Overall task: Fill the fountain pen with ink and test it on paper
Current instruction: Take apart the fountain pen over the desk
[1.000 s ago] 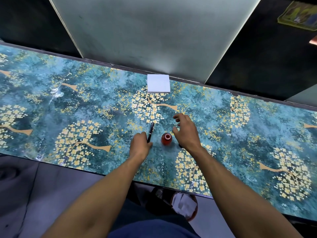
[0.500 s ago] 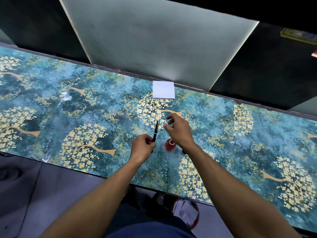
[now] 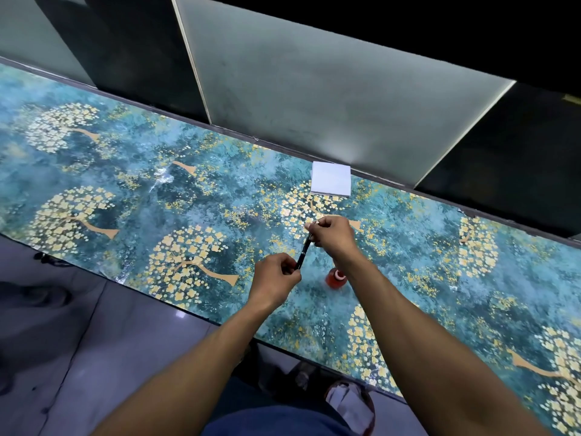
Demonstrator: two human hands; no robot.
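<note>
Hands meet over a teal tabletop (image 3: pixel 125 196) patterned with golden trees. A black fountain pen (image 3: pixel 303 251) is held in the air between them, its long axis running from the near left up to the far right. The left hand (image 3: pixel 276 278) curls its fingers around the nearer, lower end; the right hand (image 3: pixel 330 236) pinches the farther, upper end with its fingertips. Both hands are clamped on the pen, one at each end — the grip suggests pulling or twisting it apart along that axis, probably to uncap or open it for filling. A small red ink bottle (image 3: pixel 335 277) stands on the table just right of the left hand and beneath the right wrist, nearer the right arm. A white paper pad (image 3: pixel 331 182) lies well beyond the hands, at the table's far edge — unmarked, as far as can be seen.
</note>
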